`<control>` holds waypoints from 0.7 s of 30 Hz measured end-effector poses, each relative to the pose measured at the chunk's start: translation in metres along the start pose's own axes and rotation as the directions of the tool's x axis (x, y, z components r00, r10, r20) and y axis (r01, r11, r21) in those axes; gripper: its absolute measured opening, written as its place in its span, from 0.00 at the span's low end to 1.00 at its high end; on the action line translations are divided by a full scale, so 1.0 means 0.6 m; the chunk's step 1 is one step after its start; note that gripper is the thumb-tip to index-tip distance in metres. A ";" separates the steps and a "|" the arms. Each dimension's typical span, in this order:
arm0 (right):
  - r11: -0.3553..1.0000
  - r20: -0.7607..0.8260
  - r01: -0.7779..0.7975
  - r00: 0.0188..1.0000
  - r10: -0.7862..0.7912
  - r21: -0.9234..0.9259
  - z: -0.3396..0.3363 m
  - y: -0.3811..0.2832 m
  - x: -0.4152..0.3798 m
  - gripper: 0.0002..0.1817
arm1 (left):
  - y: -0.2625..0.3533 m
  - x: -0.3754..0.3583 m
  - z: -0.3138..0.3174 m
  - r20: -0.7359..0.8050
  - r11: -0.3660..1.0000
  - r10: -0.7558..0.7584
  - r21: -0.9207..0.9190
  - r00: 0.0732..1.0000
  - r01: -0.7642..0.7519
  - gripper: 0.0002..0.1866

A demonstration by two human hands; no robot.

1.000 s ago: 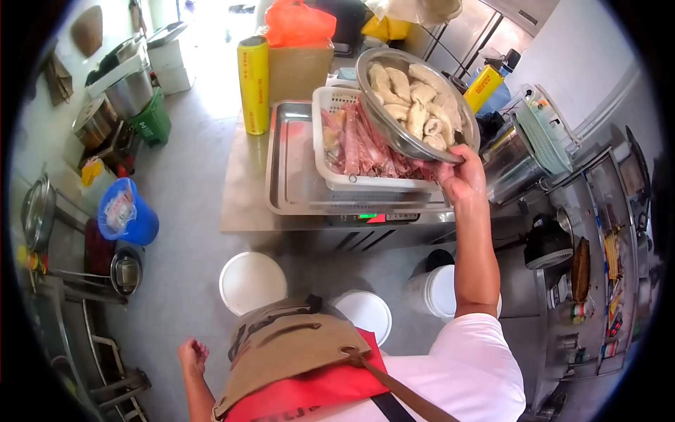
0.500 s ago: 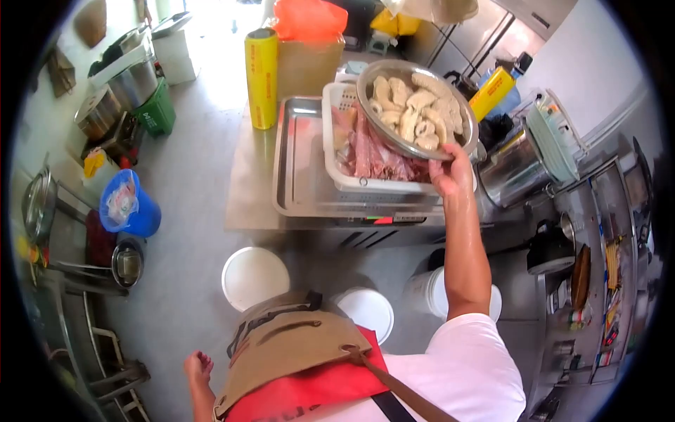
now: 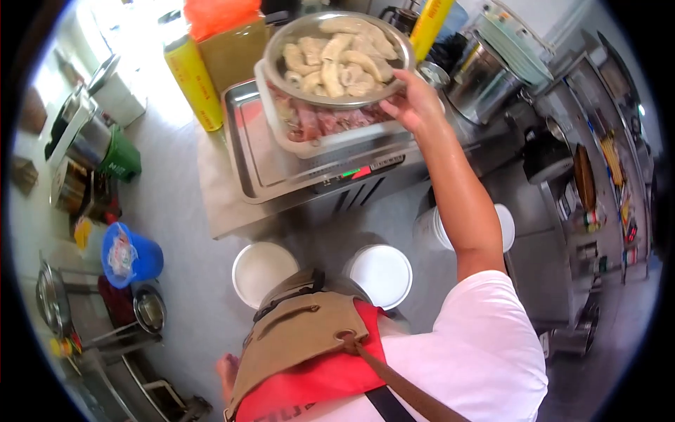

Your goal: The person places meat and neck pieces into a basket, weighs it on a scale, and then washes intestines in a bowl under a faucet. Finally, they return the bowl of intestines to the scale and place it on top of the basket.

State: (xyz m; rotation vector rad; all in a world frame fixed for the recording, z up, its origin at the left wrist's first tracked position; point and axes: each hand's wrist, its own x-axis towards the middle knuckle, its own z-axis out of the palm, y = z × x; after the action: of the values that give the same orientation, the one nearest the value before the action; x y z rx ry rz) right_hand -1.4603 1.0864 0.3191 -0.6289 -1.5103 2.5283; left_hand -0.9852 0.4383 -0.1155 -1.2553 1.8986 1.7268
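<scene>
A round metal bowl (image 3: pixel 273 42) holds several pale, curved pieces of food (image 3: pixel 337 60). My right hand (image 3: pixel 411 100) grips the bowl at its lower right rim, fingers closed on it. Under the bowl, a white perforated basket (image 3: pixel 299 148) holds reddish raw meat (image 3: pixel 313 121). This basket is over a metal tray (image 3: pixel 247 184) on the counter; whether the bowl rests on the basket I cannot tell. My left hand (image 3: pixel 226 367) hangs low beside the apron, away from the bowl, partly hidden and blurred, its fingers not clear.
Yellow cling-film boxes (image 3: pixel 193 84) stand left of the tray and at the back right (image 3: pixel 430 27). A large steel pot (image 3: pixel 478 81) is at right. White lidded buckets (image 3: pixel 380 276) stand below the counter. A blue bin (image 3: pixel 144 257) is on the floor at left.
The view has shifted and turned, so the counter appears farther left and higher. My right hand still holds the bowl. My left hand appears lower and more covered by the apron.
</scene>
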 end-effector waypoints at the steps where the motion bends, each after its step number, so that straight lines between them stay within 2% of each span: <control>1: 0.999 -0.006 0.021 1.000 -0.022 -0.036 -0.003 0.006 0.009 0.19 | 0.016 -0.024 0.015 -0.049 0.865 0.215 0.473 0.975 -0.167 0.14; 3: 0.993 -0.032 0.086 0.996 -0.089 -0.083 -0.004 0.018 0.017 0.18 | -0.003 0.050 -0.041 0.025 0.768 0.092 0.635 0.995 -0.087 0.17; 5: 0.984 -0.021 0.148 0.988 -0.151 -0.099 0.000 0.020 0.018 0.18 | 0.043 0.028 -0.032 0.076 0.496 0.275 0.843 0.958 -0.209 0.15; 8: 0.981 -0.068 0.166 0.982 -0.174 -0.102 0.014 0.014 0.004 0.18 | 0.136 -0.037 0.014 0.124 0.689 0.371 0.627 0.920 -0.362 0.13; 9: 0.980 -0.063 0.180 0.981 -0.185 -0.083 0.016 0.013 0.002 0.16 | 0.127 -0.013 0.009 0.077 0.965 0.169 0.191 0.983 -0.181 0.14; 10: 0.978 -0.058 0.184 0.980 -0.190 -0.099 0.014 0.013 0.007 0.15 | 0.115 0.008 0.000 0.141 0.953 -0.039 -0.294 0.989 0.079 0.15; 11: 0.976 -0.054 0.185 0.980 -0.192 -0.119 0.007 0.015 0.013 0.14 | 0.123 0.000 0.007 0.138 0.923 -0.019 -0.378 0.990 0.070 0.19; 14: 0.966 -0.085 0.188 0.975 -0.206 -0.177 -0.007 0.015 0.019 0.10 | 0.128 0.005 0.004 0.161 0.931 -0.141 -0.315 0.977 0.186 0.17; 15: 0.959 -0.104 0.193 0.971 -0.217 -0.206 -0.008 0.013 0.017 0.10 | 0.129 -0.002 0.005 0.111 0.966 0.066 0.242 0.992 -0.092 0.15; 16: 0.952 -0.124 0.196 0.965 -0.230 -0.235 -0.008 0.013 0.014 0.10 | 0.128 -0.012 0.005 0.180 0.625 0.264 0.716 0.948 -0.310 0.14; 17: 0.947 -0.110 0.194 0.967 -0.228 -0.256 -0.005 0.011 0.007 0.11 | 0.127 -0.014 0.004 0.272 0.356 0.348 0.847 0.897 -0.395 0.13; 18: 0.942 -0.098 0.192 0.969 -0.227 -0.277 -0.001 0.007 -0.004 0.12 | 0.124 -0.015 0.002 0.360 0.053 0.425 0.906 0.830 -0.419 0.12; 20: 0.929 -0.075 0.208 0.967 -0.242 -0.306 0.000 0.007 -0.008 0.13 | 0.052 0.034 -0.029 0.390 0.069 0.523 0.867 0.758 -0.494 0.12; 21: 0.922 -0.065 0.225 0.964 -0.258 -0.314 -0.002 0.011 -0.005 0.13 | 0.030 0.051 -0.039 0.337 0.173 0.477 0.870 0.812 -0.463 0.12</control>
State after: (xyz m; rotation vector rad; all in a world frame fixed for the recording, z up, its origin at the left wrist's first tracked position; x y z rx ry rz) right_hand -1.4565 1.0834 0.3138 -0.5605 -1.8299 2.0680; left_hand -1.0085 0.4031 -0.1194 -0.1562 2.7786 0.3618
